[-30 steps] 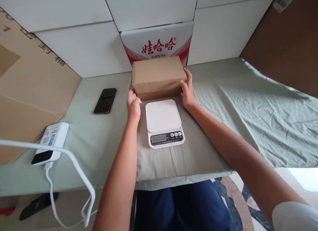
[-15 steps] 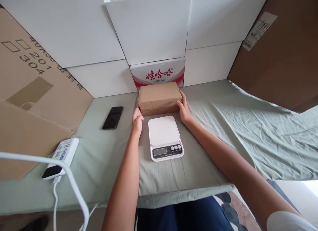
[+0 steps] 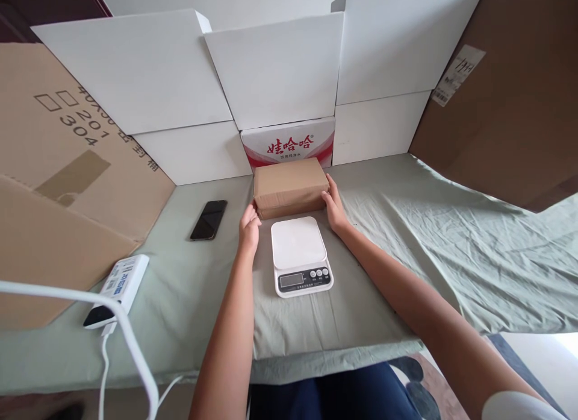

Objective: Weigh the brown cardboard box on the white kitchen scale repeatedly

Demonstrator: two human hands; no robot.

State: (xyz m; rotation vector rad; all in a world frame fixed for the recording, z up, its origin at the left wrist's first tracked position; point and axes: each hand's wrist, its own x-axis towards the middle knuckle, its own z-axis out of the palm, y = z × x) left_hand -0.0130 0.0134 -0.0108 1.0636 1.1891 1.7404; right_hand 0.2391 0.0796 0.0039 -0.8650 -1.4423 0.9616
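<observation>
White cardboard panels (image 3: 275, 70) wall in the back of a table under a pale green cloth (image 3: 451, 251). Against them sits a brown parcel (image 3: 290, 187), just behind a white kitchen scale (image 3: 300, 255). The left hand (image 3: 250, 224) and right hand (image 3: 335, 204) press its two ends, gripping it between them.

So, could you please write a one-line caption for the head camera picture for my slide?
Both hands, left hand and right hand, grip a brown box behind a white kitchen scale.
</observation>
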